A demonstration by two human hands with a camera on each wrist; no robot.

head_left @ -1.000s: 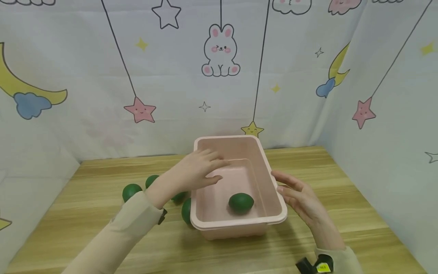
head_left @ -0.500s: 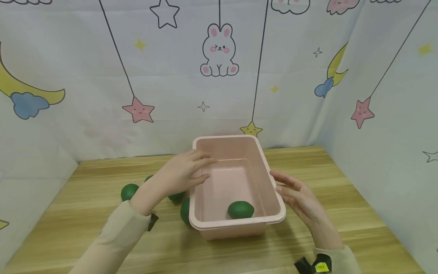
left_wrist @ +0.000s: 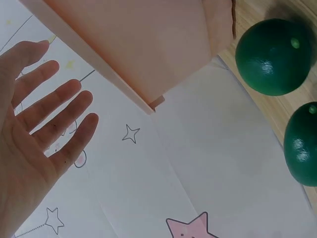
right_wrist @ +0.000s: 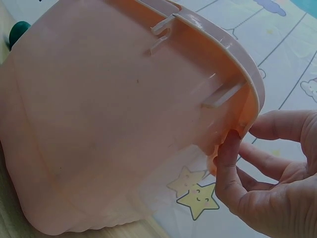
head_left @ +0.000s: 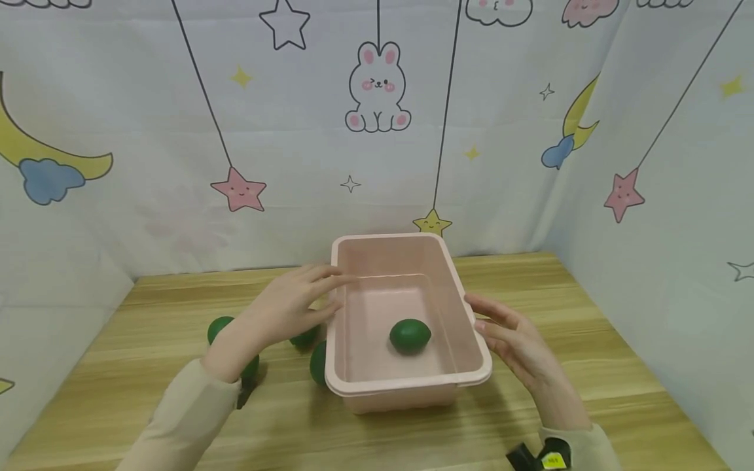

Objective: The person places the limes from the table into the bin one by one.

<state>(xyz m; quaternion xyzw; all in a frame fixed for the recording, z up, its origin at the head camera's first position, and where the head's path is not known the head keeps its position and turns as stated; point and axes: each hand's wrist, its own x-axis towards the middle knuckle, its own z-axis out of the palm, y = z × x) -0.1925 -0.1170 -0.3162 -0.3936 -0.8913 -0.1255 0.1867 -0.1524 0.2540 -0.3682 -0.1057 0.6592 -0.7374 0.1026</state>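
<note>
A pink plastic bin (head_left: 406, 386) stands at the middle of the table, its long side running away from me. One dark green lime-shaped fruit (head_left: 410, 337) lies on its floor. My left hand (head_left: 277, 307) is held with spread fingers, fingertips right at the bin's left rim, and nothing is in it. In the left wrist view its palm and fingers show bare beside the bin wall. My right hand (head_left: 518, 340) pinches the bin's right rim between thumb and fingers; the right wrist view shows the fingers (right_wrist: 230, 153) at the lip.
Several more green fruits lie left of the bin, among them one close against its wall (head_left: 318, 363) and one farther left (head_left: 220, 329); my left arm partly hides some. A wood-grain table (head_left: 530, 281) ends at a printed white cloth (head_left: 283, 131) behind and to the sides.
My left hand has drawn leftward from over the bin to its left rim. The fruit in the bin has rolled toward me, then back away. My right hand keeps its hold.
</note>
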